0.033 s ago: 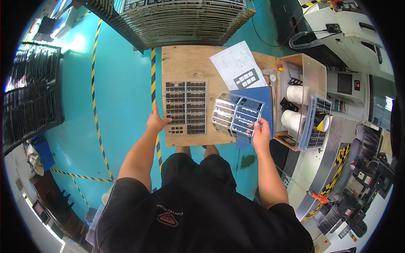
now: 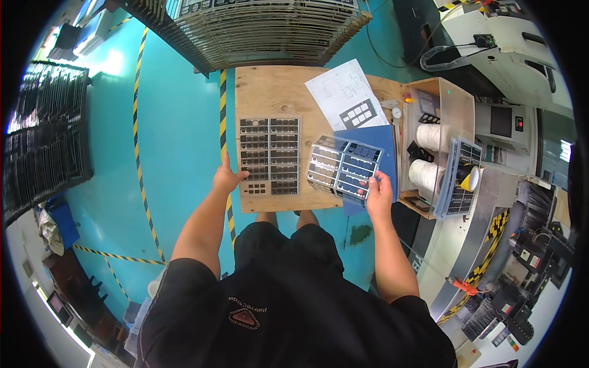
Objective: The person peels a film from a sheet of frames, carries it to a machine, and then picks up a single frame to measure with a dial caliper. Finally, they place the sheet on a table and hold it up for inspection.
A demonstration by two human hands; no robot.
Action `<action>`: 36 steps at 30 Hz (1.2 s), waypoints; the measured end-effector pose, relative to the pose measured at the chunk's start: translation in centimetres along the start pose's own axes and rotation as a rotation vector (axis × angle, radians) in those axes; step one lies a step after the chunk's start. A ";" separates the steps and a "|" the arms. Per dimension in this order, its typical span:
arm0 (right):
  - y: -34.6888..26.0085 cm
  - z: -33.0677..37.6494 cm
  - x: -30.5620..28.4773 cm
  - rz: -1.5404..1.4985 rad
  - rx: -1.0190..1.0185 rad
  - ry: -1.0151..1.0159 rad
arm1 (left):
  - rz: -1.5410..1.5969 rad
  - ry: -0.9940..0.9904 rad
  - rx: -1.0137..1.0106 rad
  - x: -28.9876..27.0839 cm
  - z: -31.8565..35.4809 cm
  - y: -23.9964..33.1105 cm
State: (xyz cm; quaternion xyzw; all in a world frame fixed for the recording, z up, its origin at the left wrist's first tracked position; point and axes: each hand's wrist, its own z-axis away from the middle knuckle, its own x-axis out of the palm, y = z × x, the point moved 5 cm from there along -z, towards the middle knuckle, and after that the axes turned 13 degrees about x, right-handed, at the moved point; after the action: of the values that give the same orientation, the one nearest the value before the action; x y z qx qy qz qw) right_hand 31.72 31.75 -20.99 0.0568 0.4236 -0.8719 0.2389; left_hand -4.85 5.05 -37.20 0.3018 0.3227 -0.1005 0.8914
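Observation:
My right hand [image 2: 380, 189] is closed on the lower right edge of a clear sheet [image 2: 343, 168] printed with rows of black panels with pale windows. That sheet is tilted and slightly bowed, over the right part of the wooden table [image 2: 268, 92] and partly over a blue folder [image 2: 388, 153]. A similar printed sheet [image 2: 270, 156] lies flat on the table's left half. My left hand [image 2: 229, 178] is at the table's left edge, fingers apart, with its thumb touching the flat sheet's left edge.
A paper drawing [image 2: 339, 86] lies at the table's back right, with a dial caliper [image 2: 394, 111] beside it. Farther right, a wooden-framed clear bin [image 2: 455, 98] holds white rolls [image 2: 427, 137]. A wire drying rack [image 2: 264, 37] stands beyond the table, and another rack [image 2: 46, 135] at left.
Both printed sheets have shifted very slightly left, and the glare on the held one has lessened. My hands stay nearly where they were.

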 end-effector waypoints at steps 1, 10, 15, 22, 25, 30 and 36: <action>-0.2 0.5 0.5 0.028 0.060 -0.017 | 0.000 0.002 -0.006 0.7 -0.1 -1.0; 0.8 -0.1 0.4 0.013 -0.013 -0.016 | 0.218 -0.113 0.055 0.2 0.6 -1.4; 2.5 -2.1 -1.8 0.329 -0.106 0.196 | 0.887 -0.134 0.067 -5.2 4.2 -0.1; -7.7 7.5 7.2 0.210 -0.114 -0.336 | 0.741 -0.438 0.477 -23.4 15.0 5.5; -13.7 14.3 10.2 0.081 -0.187 -0.581 | 0.636 -0.539 0.596 -28.5 19.1 7.3; -17.2 22.6 12.5 0.124 -0.121 -0.933 | 0.450 -0.524 0.704 -35.0 25.0 10.9; -16.8 27.3 14.2 0.124 -0.147 -0.954 | 0.375 -0.407 0.763 -38.4 29.4 10.4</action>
State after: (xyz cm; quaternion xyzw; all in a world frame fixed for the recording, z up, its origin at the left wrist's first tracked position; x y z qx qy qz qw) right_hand 14.19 14.47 4.01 -0.3413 0.3230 -0.7526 0.4613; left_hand -15.45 -4.94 10.09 0.6351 0.0212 -0.1065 0.7647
